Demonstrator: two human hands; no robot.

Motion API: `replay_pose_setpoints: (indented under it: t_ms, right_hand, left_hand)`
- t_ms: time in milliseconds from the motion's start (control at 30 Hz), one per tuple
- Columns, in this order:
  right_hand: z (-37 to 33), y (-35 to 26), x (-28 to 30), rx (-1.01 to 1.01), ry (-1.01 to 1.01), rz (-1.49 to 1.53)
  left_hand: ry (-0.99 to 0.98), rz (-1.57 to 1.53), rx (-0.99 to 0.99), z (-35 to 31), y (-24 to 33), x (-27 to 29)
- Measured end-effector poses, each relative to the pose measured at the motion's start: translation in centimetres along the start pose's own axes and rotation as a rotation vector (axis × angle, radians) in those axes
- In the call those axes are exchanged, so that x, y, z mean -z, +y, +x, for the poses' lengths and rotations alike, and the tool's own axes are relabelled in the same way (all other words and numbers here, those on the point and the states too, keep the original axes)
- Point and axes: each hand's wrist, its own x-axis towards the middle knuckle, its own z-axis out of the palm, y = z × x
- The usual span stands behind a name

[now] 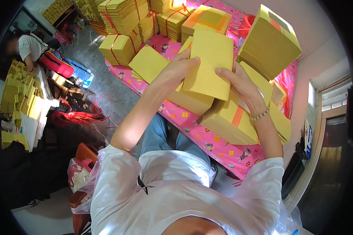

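Between my two hands is a stack of yellow paper sheets (208, 66), held up and tilted over the table. My left hand (183, 64) grips its left edge, thumb on the front face. On the right edge my right hand (239, 80) is closed, its thumb also on the front; a beaded bracelet circles that wrist. The other fingers are mostly hidden behind the stack. Just below lie more yellow paper stacks (192, 101), and a bundle with an orange band (234, 119) sits under my right wrist. A loose yellow sheet (149, 62) lies left of my hands.
A pink patterned cloth (184, 117) covers the table. Tall yellow stacks tied with red string (119, 17) stand at the back. A large yellow block (268, 43) rises at right. Another person (39, 49) leans over a table at far left, near red string (80, 115).
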Motion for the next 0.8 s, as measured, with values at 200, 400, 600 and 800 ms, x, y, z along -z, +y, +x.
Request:
replay_pose_setpoints:
  t_ms: [200, 400, 600, 800]
  right_hand:
    - [0.3, 0.5, 0.7, 0.08, -0.007, -0.094]
    - [-0.2, 1.0, -0.3, 0.228, 0.029, -0.207]
    - [-0.5, 1.3, -0.3, 0.214, -0.073, -0.231]
    - [-0.3, 1.1, -0.5, 0.211, -0.023, -0.239]
  left_hand:
    - [-0.036, 0.077, -0.085, 0.5, -0.3, 0.3]
    - [0.195, 0.341, -0.71, 0.1, -3.9, -0.5]
    - [0.274, 0.383, -0.782, -0.8, -6.1, -0.7]
    - [0.229, 0.282, -0.699, -0.4, -5.9, -0.5]
